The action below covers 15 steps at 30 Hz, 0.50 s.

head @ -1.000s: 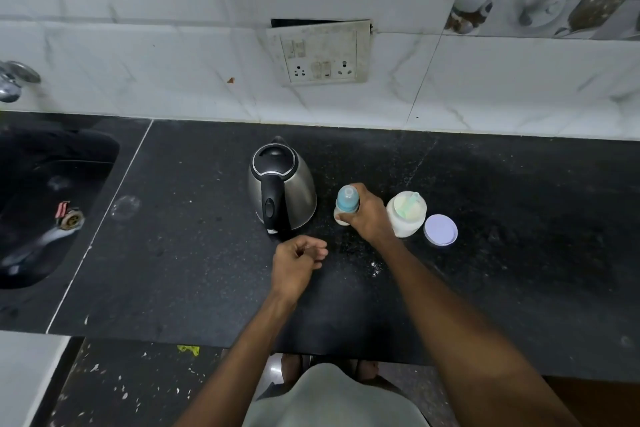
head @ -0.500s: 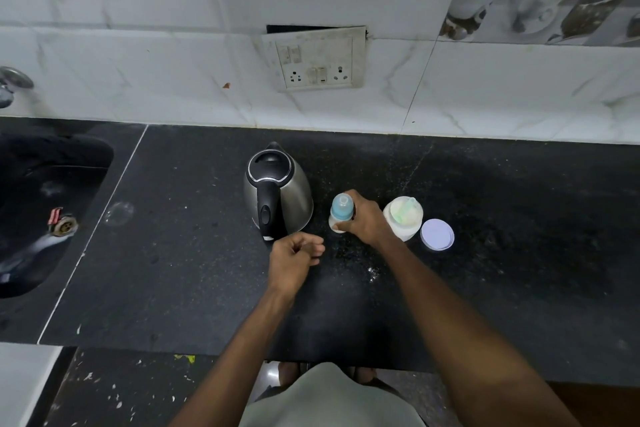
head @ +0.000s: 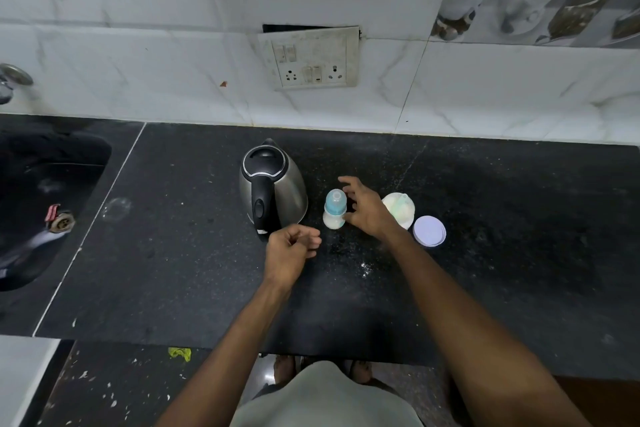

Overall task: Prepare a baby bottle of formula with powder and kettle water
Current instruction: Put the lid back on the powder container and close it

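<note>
Standing upright on the black counter [head: 485,218], the baby bottle [head: 334,209] shows its blue cap and a pale, milky body just right of the steel kettle [head: 273,189]. My right hand [head: 365,210] sits at the bottle's three o'clock with its fingers [head: 346,181] spread open; the thumb tip looks to touch the bottle's lower side, though I cannot tell for sure, and the other fingers arch clear of the cap. My left hand [head: 289,253] hangs at the bottle's seven o'clock, curled into a loose fist with nothing visible in it, and it covers the kettle's front foot. At the bottle's three o'clock, beyond my right hand, stands the open powder tub [head: 401,210]; my hand hides its left edge, and the pale stuff inside is too blurred to make out. Its round lid [head: 429,230] lies flat just beside it at four o'clock. White specks [head: 364,269] dot the counter at the bottle's five o'clock. At far nine o'clock the sink [head: 52,204] is cut off by the frame edge.
</note>
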Tool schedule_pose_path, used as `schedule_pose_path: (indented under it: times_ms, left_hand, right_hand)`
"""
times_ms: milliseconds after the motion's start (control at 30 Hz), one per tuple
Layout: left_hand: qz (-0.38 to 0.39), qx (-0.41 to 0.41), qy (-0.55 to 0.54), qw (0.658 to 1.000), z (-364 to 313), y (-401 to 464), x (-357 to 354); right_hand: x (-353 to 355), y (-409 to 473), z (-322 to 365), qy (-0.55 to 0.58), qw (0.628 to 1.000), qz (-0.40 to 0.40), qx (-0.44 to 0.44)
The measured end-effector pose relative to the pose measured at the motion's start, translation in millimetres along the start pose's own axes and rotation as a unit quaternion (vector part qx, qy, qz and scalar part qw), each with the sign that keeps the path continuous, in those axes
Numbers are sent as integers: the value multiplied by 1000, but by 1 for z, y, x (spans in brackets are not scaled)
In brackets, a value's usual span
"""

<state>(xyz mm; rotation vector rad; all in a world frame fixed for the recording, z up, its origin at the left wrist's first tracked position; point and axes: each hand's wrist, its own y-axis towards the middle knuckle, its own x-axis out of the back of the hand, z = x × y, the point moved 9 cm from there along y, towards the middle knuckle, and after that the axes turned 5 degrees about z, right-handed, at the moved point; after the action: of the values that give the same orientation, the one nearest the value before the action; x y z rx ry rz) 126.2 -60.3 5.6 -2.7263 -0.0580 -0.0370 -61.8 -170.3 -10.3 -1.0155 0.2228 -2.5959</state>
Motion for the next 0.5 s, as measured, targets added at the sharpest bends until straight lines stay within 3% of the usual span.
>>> schedule_pose_path:
  times_ms: [267, 367, 500]
  left_hand:
    - [16, -2, 9, 1000, 1, -4, -9]
    - [8, -9, 8, 1000, 0, -5, -9]
    - [21, -15, 13, 1000, 0, -2, -22]
  right_hand:
    - [-4, 6, 12, -63, 996, 62, 2]
    - [8, 0, 15, -61, 997, 23, 29]
    - [44, -14, 12, 21, 996, -74, 43]
